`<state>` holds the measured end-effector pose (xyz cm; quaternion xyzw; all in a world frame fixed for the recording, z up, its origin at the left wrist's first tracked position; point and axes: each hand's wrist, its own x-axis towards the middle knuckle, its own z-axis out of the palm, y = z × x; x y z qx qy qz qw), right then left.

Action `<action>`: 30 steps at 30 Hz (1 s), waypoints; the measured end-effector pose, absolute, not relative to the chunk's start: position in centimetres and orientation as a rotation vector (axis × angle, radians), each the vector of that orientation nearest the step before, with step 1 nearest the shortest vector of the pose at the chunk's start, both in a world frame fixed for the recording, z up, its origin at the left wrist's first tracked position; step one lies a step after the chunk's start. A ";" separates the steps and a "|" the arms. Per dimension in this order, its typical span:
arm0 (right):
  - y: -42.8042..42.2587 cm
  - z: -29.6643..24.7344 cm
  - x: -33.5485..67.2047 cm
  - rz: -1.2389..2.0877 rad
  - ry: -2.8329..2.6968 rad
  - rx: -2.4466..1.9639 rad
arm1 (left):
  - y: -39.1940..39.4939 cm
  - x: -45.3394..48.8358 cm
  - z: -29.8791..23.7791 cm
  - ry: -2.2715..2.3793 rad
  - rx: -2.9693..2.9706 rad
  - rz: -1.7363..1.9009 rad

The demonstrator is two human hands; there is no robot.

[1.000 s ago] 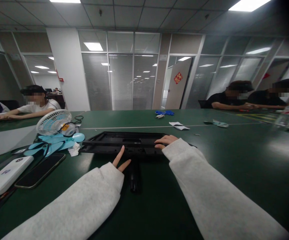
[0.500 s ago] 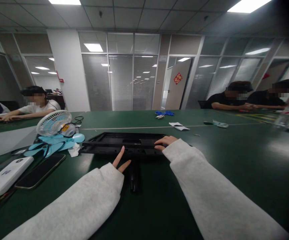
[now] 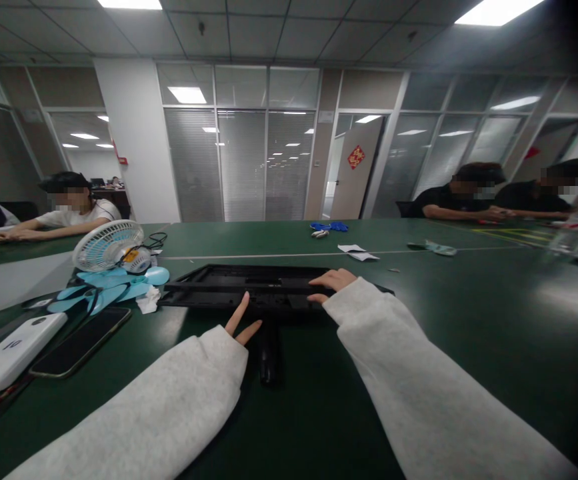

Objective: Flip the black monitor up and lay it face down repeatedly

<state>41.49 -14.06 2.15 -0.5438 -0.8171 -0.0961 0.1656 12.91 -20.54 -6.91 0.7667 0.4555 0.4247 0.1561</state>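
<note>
A long black plastic panel (image 3: 263, 275), shaped like a shallow tray, lies on the table in front of me. A thin black strip (image 3: 209, 288) runs lengthwise along it. My left hand (image 3: 243, 321) has index finger and thumb apart; the index fingertip touches the panel's near edge, and the sleeve hides the other fingers. At the panel's right part, my right hand (image 3: 333, 283) has its fingers above and its thumb below the strip's right end, which appears to lie between them. A dark cylindrical object (image 3: 267, 357), seemingly a handle, lies just below the panel.
On the left are a white fan (image 3: 111, 245), light-blue fan blades (image 3: 119, 287), crumpled tissue (image 3: 149, 299), a phone (image 3: 83, 342) and a white power bank (image 3: 19, 350). Farther back lie blue gloves (image 3: 329, 227) and folded paper (image 3: 357, 252). Several people sit around the green table (image 3: 469, 320).
My right hand has shifted slightly, and its thumb and fingers are a little farther apart. My left hand and the black panel look the same.
</note>
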 end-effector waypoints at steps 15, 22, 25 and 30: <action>-14.3 0.2 39.6 -0.452 -2.359 -1.381 | -21.5 12.6 -6.7 1.349 2.301 1.138; -14.5 0.7 39.4 -0.401 -2.383 -1.439 | -21.4 12.7 -6.7 1.332 2.273 1.133; -14.7 0.9 39.6 -0.343 -2.380 -1.463 | -21.2 12.6 -6.7 1.297 2.257 1.160; -15.1 0.9 39.6 -0.260 -2.345 -1.477 | -20.5 12.7 -7.1 1.278 2.177 1.198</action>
